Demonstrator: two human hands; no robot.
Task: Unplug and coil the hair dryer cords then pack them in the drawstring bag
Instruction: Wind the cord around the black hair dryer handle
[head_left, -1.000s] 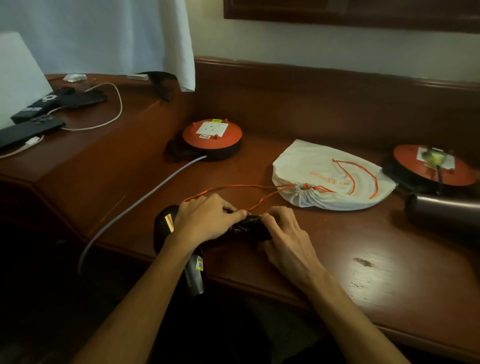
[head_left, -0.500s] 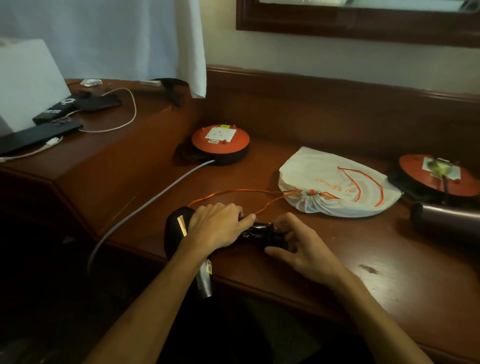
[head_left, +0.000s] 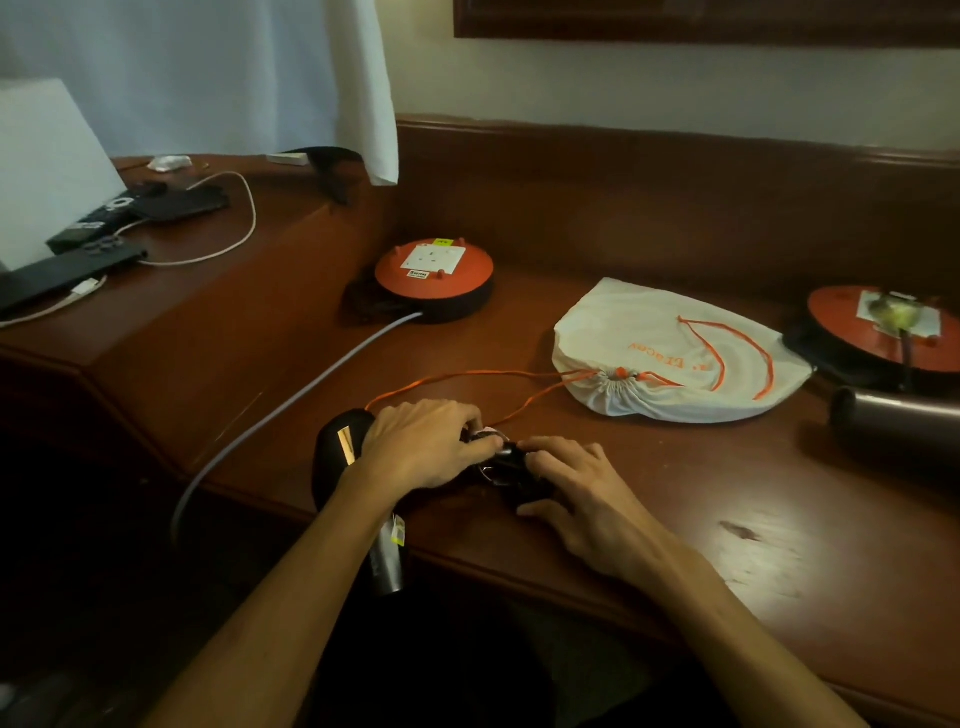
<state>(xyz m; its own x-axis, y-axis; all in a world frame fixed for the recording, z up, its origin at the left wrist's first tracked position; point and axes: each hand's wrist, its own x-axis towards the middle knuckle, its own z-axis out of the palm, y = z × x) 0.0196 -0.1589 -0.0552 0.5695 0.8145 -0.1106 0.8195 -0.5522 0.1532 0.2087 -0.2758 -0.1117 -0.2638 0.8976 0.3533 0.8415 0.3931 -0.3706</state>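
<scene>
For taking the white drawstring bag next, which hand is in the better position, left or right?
Probably the right hand: the drawstring bag lies on its side of the desk, and the left hand would have to cross over it while it steadies the black hair dryer.

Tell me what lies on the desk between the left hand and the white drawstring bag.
In the head view, only the bag's orange drawstrings cross bare desk between the left hand and the white drawstring bag.

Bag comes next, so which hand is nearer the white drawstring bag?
Right. The right hand is on the black cord bundle, just below-left of the bag. The left hand grips the same bundle further left, farther from the bag.
</scene>
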